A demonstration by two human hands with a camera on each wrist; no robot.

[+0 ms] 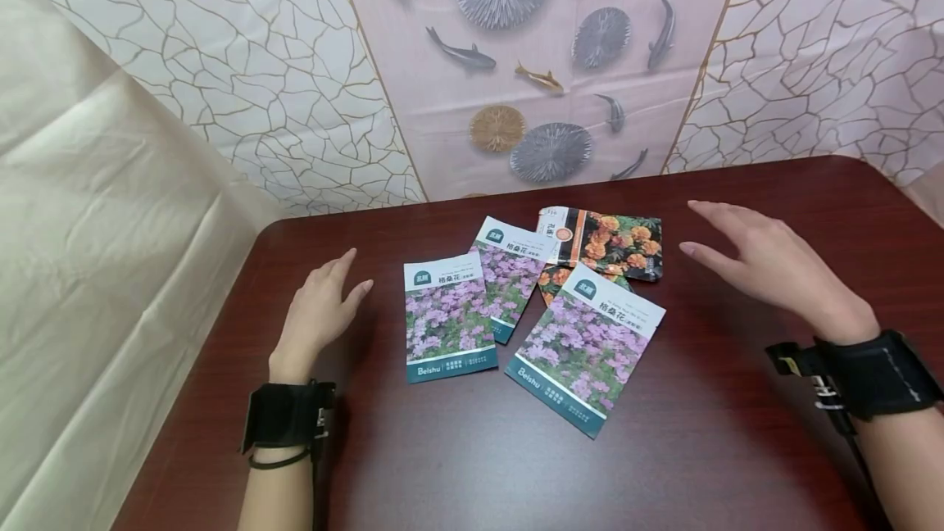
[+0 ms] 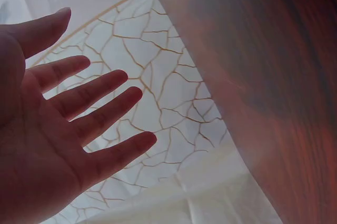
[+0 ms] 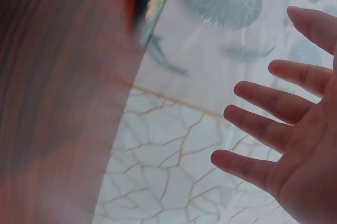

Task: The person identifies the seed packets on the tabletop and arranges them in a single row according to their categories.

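Observation:
Several flat seed packets lie in a loose cluster on the dark red table in the head view. Three show pink-purple flowers: the left packet (image 1: 450,318), the middle packet (image 1: 509,273) partly under it, and the front right packet (image 1: 590,347). Behind them a packet with orange marigolds (image 1: 619,240) lies sideways, over another orange-flowered packet (image 1: 555,279) that is mostly covered. My left hand (image 1: 315,314) is held left of the cluster, fingers straight and spread in the left wrist view. To the right of the marigold packet, my right hand (image 1: 774,265) has its fingers extended, holding nothing.
The wooden table (image 1: 457,465) has a far edge against a patterned cloth (image 1: 295,80) with gold crackle lines and fish. A cream cloth (image 1: 111,269) hangs along the left side. Black straps with cameras (image 1: 878,375) sit on both wrists.

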